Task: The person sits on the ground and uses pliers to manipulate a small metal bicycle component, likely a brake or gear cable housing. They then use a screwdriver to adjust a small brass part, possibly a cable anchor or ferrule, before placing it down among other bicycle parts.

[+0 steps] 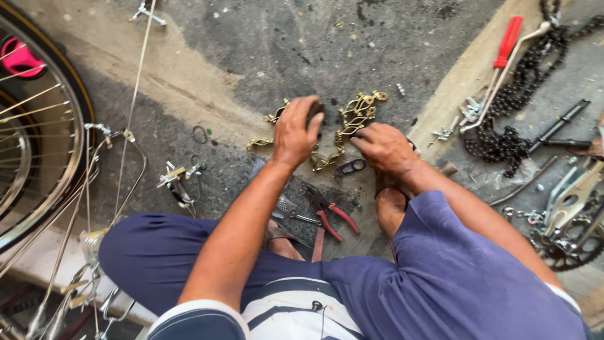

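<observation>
**Brass fittings on a stained floor**

Concrete floor (264,56), oil-stained, carries the brass fittings (352,123) under both hands. Left hand (296,132) is closed on a dark lump above them; right hand (384,148) pinches their end. How far the work stands is unclear. Pliers (333,214) lie near; chain (503,138) beyond.

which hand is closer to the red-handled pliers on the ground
Left. The left hand is above the red-handled pliers, slightly to their left in the picture; the right hand sits a little farther off, up to their right, on the brass-coloured chain.
</observation>
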